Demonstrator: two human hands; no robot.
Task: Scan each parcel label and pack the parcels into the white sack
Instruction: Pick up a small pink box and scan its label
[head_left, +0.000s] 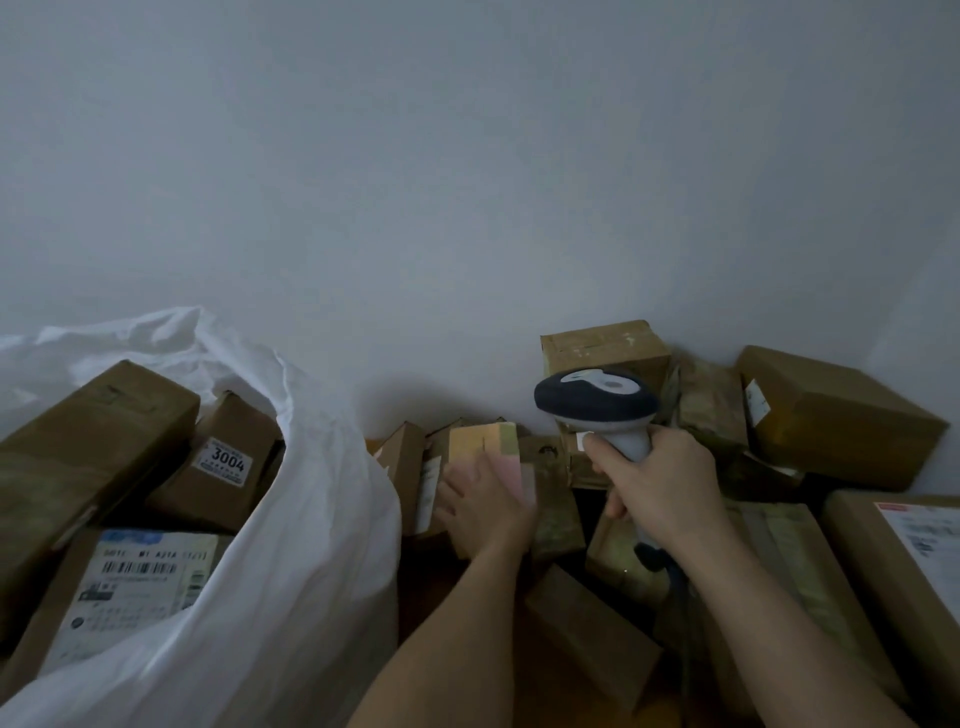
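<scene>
1. The white sack (311, 530) lies open, its mouth showing several cardboard parcels already inside.
2. Inside the sack, a small box bears a sticker reading 3004 (224, 461); below it lies a parcel with a large printed label (140, 582), and a long carton (88, 441) slants along the sack's far side.
3. Just right of the sack, the left hand (488, 504) reaches with relaxed, spread fingers onto a small upright parcel (485, 441); its grip is released, touching rather than grasping, though blur hides the fingertips.
4. Further right of the sack, the right hand (660, 483) has its grip clenched round the handle of a barcode scanner (597, 402), whose dark head points away from the person.
5. Well right of the sack, loose brown parcels are heaped against the wall (467, 182), among them a large box (836, 415) and a labelled one (914, 545) at the picture's edge.
</scene>
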